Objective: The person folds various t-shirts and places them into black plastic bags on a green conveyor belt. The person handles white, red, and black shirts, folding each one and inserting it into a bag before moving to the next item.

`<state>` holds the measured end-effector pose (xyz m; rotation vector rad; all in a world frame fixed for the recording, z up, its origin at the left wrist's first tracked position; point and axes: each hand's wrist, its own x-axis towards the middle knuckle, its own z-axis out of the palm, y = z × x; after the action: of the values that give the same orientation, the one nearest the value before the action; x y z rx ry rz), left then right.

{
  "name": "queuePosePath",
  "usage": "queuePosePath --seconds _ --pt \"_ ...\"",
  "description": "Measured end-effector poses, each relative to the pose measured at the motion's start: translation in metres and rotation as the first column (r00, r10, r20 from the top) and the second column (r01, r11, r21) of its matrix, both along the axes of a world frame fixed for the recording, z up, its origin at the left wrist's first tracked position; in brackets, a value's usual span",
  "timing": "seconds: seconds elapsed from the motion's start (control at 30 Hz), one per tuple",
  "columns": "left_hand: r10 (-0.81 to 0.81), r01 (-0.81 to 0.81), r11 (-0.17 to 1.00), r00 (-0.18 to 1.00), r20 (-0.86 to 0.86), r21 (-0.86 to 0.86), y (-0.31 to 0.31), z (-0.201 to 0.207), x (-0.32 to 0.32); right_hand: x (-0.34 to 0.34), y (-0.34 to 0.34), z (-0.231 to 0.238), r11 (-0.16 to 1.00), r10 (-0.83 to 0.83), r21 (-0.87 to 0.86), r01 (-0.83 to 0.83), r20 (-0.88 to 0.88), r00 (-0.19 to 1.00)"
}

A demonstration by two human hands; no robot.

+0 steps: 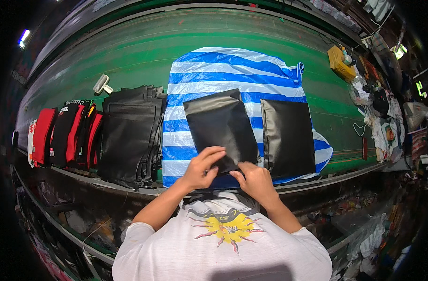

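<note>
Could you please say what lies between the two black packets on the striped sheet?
In the head view, a wedge of striped sheet shows between the left packet and the right packet, narrowing toward the person.

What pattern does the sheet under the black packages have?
Blue and white stripes; the sheet shows best in the head view.

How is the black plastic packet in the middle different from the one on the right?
The middle black plastic packet lies slanted, its far end toward the left; the right black plastic packet lies straighter. The left hand and right hand are at the middle packet's near end; neither is on the right packet. Both are black and lie on the blue-and-white striped plastic sheet.
</note>
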<state>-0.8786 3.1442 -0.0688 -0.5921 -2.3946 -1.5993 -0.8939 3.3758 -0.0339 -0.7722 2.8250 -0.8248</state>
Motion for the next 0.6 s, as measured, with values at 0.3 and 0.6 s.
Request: queuePosePath --seconds 0.3,0.6 --pt "0.475 -0.495 0.854 0.619 0.625 -0.160 -0.023 -0.131 0.010 -0.045 0.046 -0.107 0.903 -0.416 0.072 0.423 -0.098 0.904" --pt "0.592 -0.597 0.784 0.638 0.493 -0.170 -0.043 -0.100 -0.021 -0.045 0.047 -0.138 0.853 -0.417 -0.108 0.510 0.446 0.792"
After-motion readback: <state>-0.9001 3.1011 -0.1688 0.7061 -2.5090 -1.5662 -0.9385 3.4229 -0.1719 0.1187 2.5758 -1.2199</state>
